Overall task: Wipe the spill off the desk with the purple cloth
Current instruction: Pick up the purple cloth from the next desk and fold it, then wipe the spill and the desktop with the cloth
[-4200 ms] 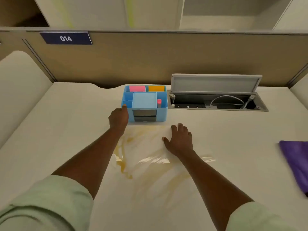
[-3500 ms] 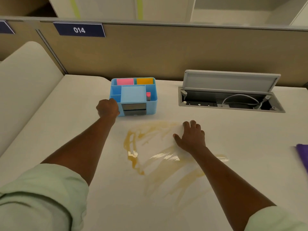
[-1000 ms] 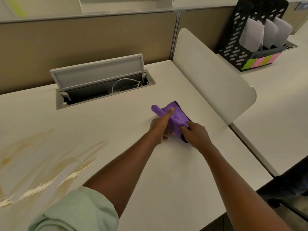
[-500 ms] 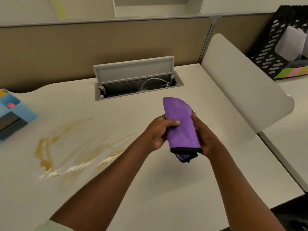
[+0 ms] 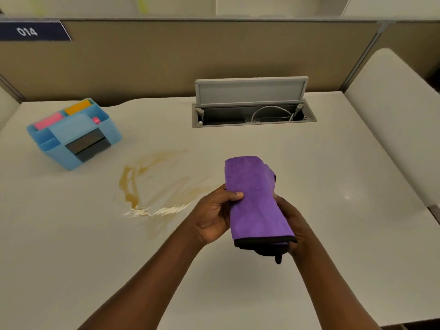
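Purple cloth (image 5: pixel 256 201), folded into a long pad with a black hem at its near end, is being held up above the white desk (image 5: pixel 333 177), just to the right of the spill (image 5: pixel 152 186). Far left of the spill, a blue desk organiser (image 5: pixel 71 134) is sitting at an angle, with pink and orange blocks showing in its back compartments. The spill itself is lying as a brownish smear with a wet, shiny streak along its near edge. Right of it, the left hand (image 5: pixel 214 215) is gripping the cloth's left edge, thumb pressing on top, while the right hand (image 5: pixel 289 222) is cupping it from underneath and the right side. Behind the spill and to the right, an open cable hatch (image 5: pixel 252 110) is showing a white cord.
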`<state>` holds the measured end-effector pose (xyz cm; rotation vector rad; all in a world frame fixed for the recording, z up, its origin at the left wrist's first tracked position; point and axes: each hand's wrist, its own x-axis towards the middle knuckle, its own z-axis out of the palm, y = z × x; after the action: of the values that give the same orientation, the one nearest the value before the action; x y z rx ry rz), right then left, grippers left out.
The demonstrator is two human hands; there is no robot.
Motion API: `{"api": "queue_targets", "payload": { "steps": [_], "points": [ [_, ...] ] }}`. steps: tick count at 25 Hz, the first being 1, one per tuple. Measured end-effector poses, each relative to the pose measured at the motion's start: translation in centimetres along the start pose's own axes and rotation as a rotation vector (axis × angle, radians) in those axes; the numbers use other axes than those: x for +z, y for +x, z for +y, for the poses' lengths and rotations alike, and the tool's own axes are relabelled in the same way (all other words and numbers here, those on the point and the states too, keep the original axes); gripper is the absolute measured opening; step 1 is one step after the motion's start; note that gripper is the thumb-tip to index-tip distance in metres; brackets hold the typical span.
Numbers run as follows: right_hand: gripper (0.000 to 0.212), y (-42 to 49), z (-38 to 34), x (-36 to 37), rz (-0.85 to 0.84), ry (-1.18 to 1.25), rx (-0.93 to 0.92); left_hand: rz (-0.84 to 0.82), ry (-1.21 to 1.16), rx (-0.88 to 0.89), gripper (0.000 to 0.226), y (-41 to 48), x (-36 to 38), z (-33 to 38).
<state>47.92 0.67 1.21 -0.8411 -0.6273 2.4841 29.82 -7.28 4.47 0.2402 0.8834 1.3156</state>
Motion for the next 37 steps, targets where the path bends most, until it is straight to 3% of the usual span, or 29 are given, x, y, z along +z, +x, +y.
{"api": "queue_targets", "payload": {
  "steps": [3, 7, 10, 12, 15, 18, 21, 24, 26, 29, 31, 33, 35, 37],
  "points": [
    [0.065, 0.2, -0.5, 0.8, 0.178, -0.324, -0.086, 0.084, 0.065, 0.024, 0.039, -2.0, -2.9, 0.2],
    [0.077, 0.1, -0.1, 1.8, 0.259, -0.769, -0.231, 0.227, 0.249, 0.052, 0.041, -3.1, -5.7, -0.6],
    [0.087, 0.5, 1.8, 1.5, 0.474, -1.192, -0.247, 0.509, 0.713, 0.066, 0.042, -3.4, -7.1, -1.8],
    [0.095, 1.0, 3.8, 1.1, 0.640, -1.530, -0.323, 0.671, 1.067, 0.189, 0.054, -4.0, -9.0, -2.7],
    [0.099, 2.2, 7.3, 2.2, 0.590, -1.756, -0.445, 0.768, 1.406, 0.469, 0.051, -6.1, -13.4, -3.1],
    [0.105, 5.3, 11.3, 4.1, 0.559, -2.014, -0.299, 0.952, 1.624, 0.466, 0.057, -8.3, -18.7, -2.0],
    [0.104, 8.1, 13.2, 4.7, 0.591, -2.123, -0.170, 1.003, 1.747, 0.318, 0.066, -10.0, -22.8, -1.1],
    [0.090, 9.9, 13.6, 4.9, 0.599, -2.141, -0.226, 0.950, 1.782, 0.284, 0.069, -10.5, -24.6, -1.6],
    [0.080, 9.7, 14.7, 4.7, 0.497, -2.174, -0.336, 0.938, 1.793, 0.287, 0.068, -10.4, -25.1, -1.9],
    [0.068, 6.1, 16.6, 2.5, 0.210, -2.219, -0.482, 0.938, 1.773, 0.284, 0.066, -10.4, -25.3, -2.0],
    [0.062, 4.5, 15.2, 0.2, 0.151, -2.254, -0.534, 0.941, 1.761, 0.298, 0.066, -10.4, -25.4, -2.0],
    [0.061, 6.1, 11.7, -0.4, 0.353, -2.240, -0.518, 0.942, 1.766, 0.306, 0.065, -10.3, -25.6, -2.0],
    [0.062, 10.0, 8.7, 0.8, 0.598, -2.178, -0.357, 0.943, 1.772, 0.309, 0.065, -10.2, -25.7, -2.2],
    [0.067, 12.7, 8.4, 3.1, 0.672, -2.084, -0.260, 0.954, 1.786, 0.328, 0.065, -10.1, -25.9, -2.2]
  ]
}}
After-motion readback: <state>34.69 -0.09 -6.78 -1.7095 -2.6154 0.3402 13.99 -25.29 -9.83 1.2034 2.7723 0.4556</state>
